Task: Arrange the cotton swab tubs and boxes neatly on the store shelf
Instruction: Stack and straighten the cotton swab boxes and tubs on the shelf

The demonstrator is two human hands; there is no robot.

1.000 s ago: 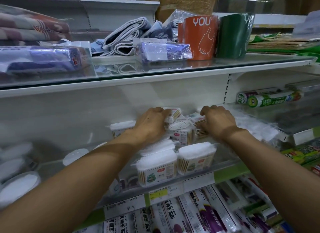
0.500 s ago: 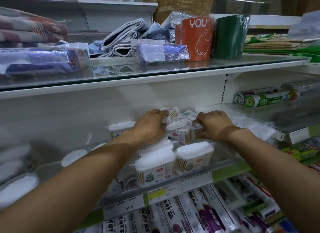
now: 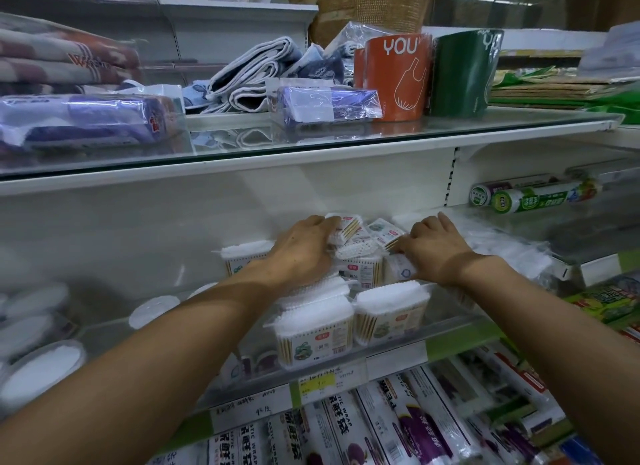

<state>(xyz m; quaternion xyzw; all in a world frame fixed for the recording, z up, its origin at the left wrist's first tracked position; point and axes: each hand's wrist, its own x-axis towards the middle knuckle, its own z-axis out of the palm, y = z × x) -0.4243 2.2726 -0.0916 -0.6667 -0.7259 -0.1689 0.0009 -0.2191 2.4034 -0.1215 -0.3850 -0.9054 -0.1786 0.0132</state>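
An orange roll (image 3: 394, 76) and a green roll (image 3: 462, 73) stand above the fingers, folded towels (image 3: 242, 73) beside. Plastic-wrap boxes (image 3: 381, 426) lie below the fingers.

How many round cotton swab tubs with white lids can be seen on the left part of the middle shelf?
About 5, blurred: one at the front left edge, two behind it, and two nearer the left arm. More may be hidden beyond the picture edge.
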